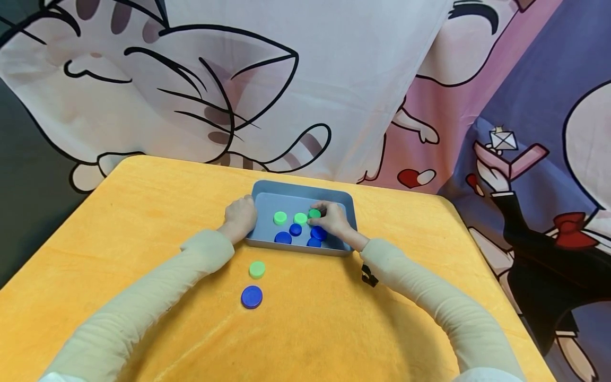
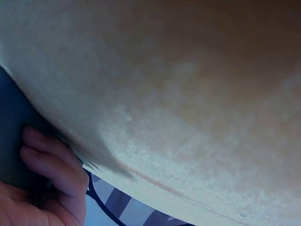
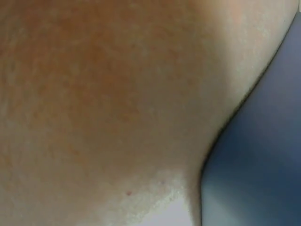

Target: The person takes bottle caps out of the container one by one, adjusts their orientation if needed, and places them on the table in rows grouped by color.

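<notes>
Right grip [image 1: 335, 219] on green cap [image 1: 314, 213], tray [image 1: 272, 202]

Round green caps [image 1: 280, 218] and blue caps [image 1: 283, 238] sit inside a rectangular blue-grey tray [image 1: 268, 200], one of each nearby outside.

A yellow table [image 1: 143, 212], seemingly cloth-covered, bears a blue-grey tray [image 1: 266, 233], a light-green disc [image 1: 256, 269] and a blue disc [image 1: 251, 297].

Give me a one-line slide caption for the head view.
Left hand grips a blue-gray tray on a yellow tablecloth while the right hand pinches a green disc inside.
</notes>
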`<state>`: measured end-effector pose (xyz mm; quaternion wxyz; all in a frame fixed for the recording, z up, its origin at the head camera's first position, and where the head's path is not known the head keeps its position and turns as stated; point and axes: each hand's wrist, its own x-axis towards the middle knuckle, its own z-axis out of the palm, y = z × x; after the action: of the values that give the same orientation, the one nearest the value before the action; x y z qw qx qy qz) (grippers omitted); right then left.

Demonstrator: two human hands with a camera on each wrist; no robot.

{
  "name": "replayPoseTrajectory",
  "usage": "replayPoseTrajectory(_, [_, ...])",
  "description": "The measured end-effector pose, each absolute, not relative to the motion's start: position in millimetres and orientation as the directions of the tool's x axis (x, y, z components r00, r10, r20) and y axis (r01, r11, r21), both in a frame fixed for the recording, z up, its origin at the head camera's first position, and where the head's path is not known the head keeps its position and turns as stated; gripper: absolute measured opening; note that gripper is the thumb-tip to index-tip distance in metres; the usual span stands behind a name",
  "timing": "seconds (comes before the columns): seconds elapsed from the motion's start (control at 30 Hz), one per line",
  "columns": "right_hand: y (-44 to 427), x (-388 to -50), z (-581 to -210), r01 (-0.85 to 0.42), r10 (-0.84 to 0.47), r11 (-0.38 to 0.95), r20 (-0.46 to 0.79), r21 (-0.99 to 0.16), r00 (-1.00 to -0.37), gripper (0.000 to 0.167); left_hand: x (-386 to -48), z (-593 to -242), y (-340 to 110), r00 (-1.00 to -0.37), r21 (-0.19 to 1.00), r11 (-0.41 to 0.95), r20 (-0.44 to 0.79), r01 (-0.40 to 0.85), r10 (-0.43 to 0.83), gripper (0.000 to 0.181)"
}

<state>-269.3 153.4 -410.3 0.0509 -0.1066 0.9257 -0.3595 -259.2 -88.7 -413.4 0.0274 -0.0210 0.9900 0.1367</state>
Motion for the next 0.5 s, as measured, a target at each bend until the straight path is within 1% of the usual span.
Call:
replayPoseTrajectory(0.03, [153.2, -269.4, -410.6, -0.161, -0.233, 0.718, -0.016, -0.677, -0.972, 0.039, -256.0, -408.7, -88.0, -0.997, 0.276, 0.96, -0.072, -0.051, -0.032, 0.031])
replayPoseTrajectory(0.2, [153.4, -270.1, -413.0, -0.156, -0.223, 0.715, -0.011, -0.682, -0.975, 0.036, -256.9, -410.4, -88.6, -0.998, 0.276, 0.961, -0.056, -0.034, -0.02, 0.031])
replayPoseTrajectory(0.5, [154.9, -268.8, -413.7, -0.146, -0.208, 0.701, -0.003, -0.698, -0.978, 0.036, -256.2, -409.6, -88.3, -0.997, 0.278, 0.96, -0.068, -0.041, -0.022, 0.03])
